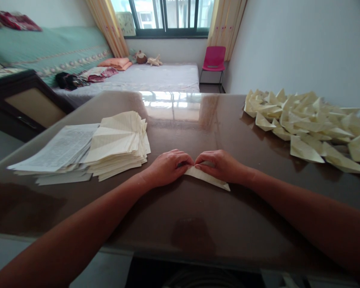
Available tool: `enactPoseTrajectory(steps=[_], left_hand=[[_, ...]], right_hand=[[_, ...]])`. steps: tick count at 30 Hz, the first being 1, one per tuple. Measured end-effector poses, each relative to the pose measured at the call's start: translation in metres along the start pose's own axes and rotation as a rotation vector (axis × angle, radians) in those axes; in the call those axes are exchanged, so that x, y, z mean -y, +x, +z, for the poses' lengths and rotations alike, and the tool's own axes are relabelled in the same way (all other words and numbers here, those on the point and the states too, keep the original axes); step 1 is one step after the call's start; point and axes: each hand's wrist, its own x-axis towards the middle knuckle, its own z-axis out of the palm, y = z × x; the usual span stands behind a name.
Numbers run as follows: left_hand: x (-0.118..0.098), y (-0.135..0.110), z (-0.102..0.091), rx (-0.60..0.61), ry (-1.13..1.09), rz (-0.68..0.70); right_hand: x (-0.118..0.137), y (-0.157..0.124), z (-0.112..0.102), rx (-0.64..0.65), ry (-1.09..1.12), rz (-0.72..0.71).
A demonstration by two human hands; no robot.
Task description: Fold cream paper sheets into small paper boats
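Observation:
Between my two hands is a narrow folded strip of cream paper (208,177), lying low over the brown table (156,224). My left hand (171,166) pinches its left end, thumb and fingertips pressed together. Right beside it, my right hand (217,165) is closed on the same paper, its fingertips meeting those of the left hand. The strip's right end sticks out under my right hand and points toward me. My fingers hide part of the paper's upper edge.
Left on the table stands a stack of cream paper sheets (117,144), next to printed white sheets (58,144). A heap of folded paper pieces (312,120) covers the right side. Beyond are a bed (171,76), a pink chair (214,59) and a dark cabinet (27,104).

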Motion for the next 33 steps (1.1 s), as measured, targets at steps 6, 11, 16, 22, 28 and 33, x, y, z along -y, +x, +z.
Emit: enactPoseTrajectory(steps=[6, 11, 16, 22, 28, 33], left_hand=[[0.001, -0.0005, -0.0013, 0.03, 0.021, 0.056], [0.0012, -0.0011, -0.0025, 0.042, 0.031, 0.071], [0.0013, -0.0015, -0.0025, 0.044, 0.03, 0.076], [0.001, -0.0022, -0.0029, 0.041, 0.022, 0.07], [0.0013, -0.002, -0.0035, 0.043, 0.016, 0.077], [0.0006, -0.0015, -0.0015, 0.015, 0.018, 0.029]], right_hand=[[-0.0008, 0.0008, 0.0008, 0.012, -0.021, -0.017], [-0.002, 0.0002, 0.0015, 0.016, -0.033, -0.022], [-0.0013, 0.0001, 0.0011, 0.011, -0.031, -0.011], [-0.0008, 0.0005, 0.001, 0.011, -0.022, -0.013], [-0.0017, 0.0007, 0.0013, 0.014, -0.023, -0.014], [-0.0001, 0.0015, 0.0007, -0.012, 0.022, 0.025]])
